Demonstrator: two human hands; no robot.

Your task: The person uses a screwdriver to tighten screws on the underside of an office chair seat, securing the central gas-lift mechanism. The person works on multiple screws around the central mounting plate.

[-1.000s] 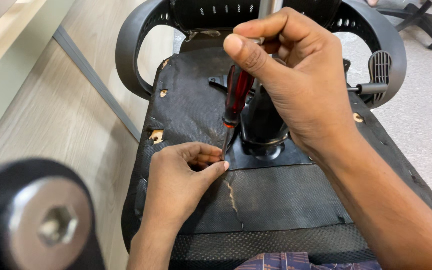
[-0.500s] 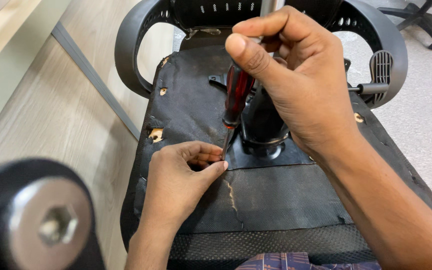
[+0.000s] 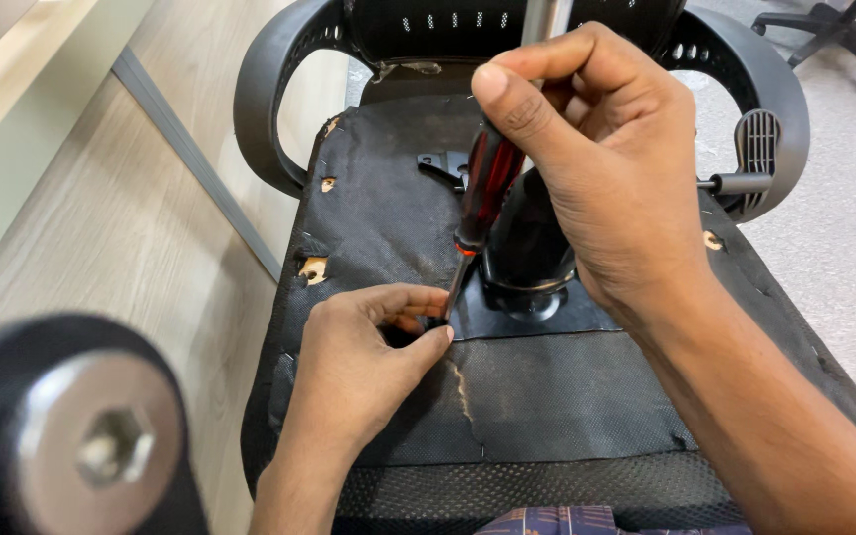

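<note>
Head view, looking down on an upturned office chair seat (image 3: 547,396), black fabric underside facing up.

Right hand (image 3: 606,168) high in the middle, fingers curled tight round the red-and-black handle of a screwdriver (image 3: 482,193), thumb stretched along the top of the handle. Screwdriver tilted, handle up and to the right, thin shaft slanting down and left to a tip at the corner of the flat black mounting plate (image 3: 547,312). Tip itself hidden among fingertips.

Left hand (image 3: 359,372) lower left, resting on the fabric, thumb and forefinger pressed together in a pinch right at the screwdriver tip; whatever sits between them too small to tell. Other fingers folded under.

Just behind the shaft, a black gas-lift column base (image 3: 527,243) standing on the plate, a metal tube rising from it behind the right hand. Small torn holes (image 3: 312,267) in the fabric along the left edge, pale wood showing through. A pale split (image 3: 463,381) in the fabric just right of the left thumb.

Curved black armrests (image 3: 269,99) left and right, a black lever paddle (image 3: 760,149) at the right. Blurred at lower left, close to the camera, a black wheel part with a silver hex bolt (image 3: 101,451). Pale wood-look wall panel (image 3: 101,228) at left, grey floor (image 3: 844,228) at right, another chair's base (image 3: 834,30) top right. No labels or packages visible.
</note>
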